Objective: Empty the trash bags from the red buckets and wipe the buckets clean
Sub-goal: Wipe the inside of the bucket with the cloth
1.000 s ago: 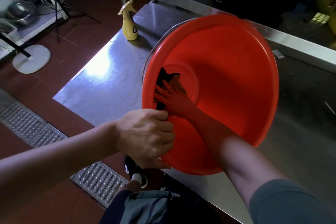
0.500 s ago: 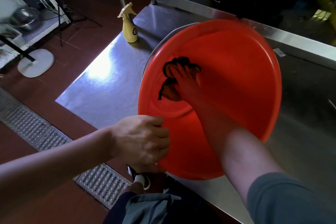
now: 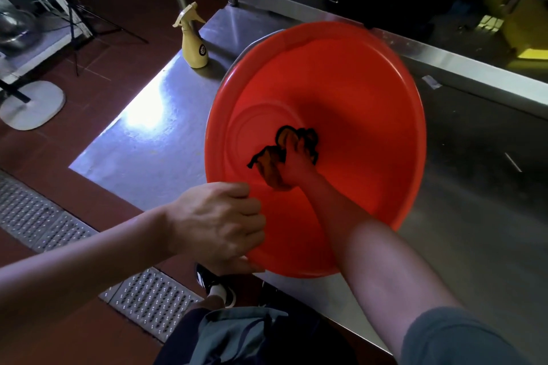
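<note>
The round red plastic bucket (image 3: 341, 92) lay tipped, mouth toward the person, left hand (image 3: 219, 225) gripping its near rim while the right hand (image 3: 293, 166) bunched a dark crumpled cloth (image 3: 308, 139) against its base, unwiped wall beyond the fingers

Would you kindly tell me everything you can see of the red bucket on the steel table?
The red bucket looks like smooth, glossy plastic, round, with a wide rim and a raised ring on its base. It is tipped on the steel table, its opening facing the person, with no trash bag inside. The left hand grips its near rim, while the right hand presses a dark-edged cloth against the inside near the base.
</note>
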The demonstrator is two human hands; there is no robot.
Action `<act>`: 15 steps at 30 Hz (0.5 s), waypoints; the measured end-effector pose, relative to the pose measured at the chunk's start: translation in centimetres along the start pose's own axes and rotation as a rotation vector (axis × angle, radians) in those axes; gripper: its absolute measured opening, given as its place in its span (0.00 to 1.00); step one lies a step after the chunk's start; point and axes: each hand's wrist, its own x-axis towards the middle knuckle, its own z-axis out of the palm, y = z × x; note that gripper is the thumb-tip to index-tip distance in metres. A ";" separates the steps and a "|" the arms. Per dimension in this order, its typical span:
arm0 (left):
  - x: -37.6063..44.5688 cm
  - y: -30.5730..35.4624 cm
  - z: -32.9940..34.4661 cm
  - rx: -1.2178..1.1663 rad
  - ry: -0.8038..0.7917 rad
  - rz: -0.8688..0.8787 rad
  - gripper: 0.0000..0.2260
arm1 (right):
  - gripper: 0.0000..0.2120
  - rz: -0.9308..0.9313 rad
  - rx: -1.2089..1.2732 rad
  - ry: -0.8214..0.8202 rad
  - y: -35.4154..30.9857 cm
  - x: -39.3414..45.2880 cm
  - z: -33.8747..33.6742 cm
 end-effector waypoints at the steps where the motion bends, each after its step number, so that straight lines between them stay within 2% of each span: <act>1: -0.2 0.1 0.0 0.001 0.001 -0.004 0.22 | 0.37 -0.008 -0.045 -0.010 -0.2 -0.3 -0.5; 4: -0.9 0.1 -0.2 0.003 0.000 -0.015 0.22 | 0.31 -0.080 -0.226 0.109 -0.6 -1.3 -2.0; 6: -1.1 0.0 -0.2 0.005 0.001 -0.025 0.22 | 0.33 -0.163 -0.356 0.184 -0.3 -2.0 -2.6; 11: -1.1 0.1 -0.2 0.024 -0.012 -0.007 0.22 | 0.46 -0.255 -0.491 -0.033 1.6 -2.0 -2.2; 15: -1.7 0.2 0.1 0.043 -0.007 0.005 0.22 | 0.47 -0.245 -0.537 0.003 2.7 -1.9 -1.3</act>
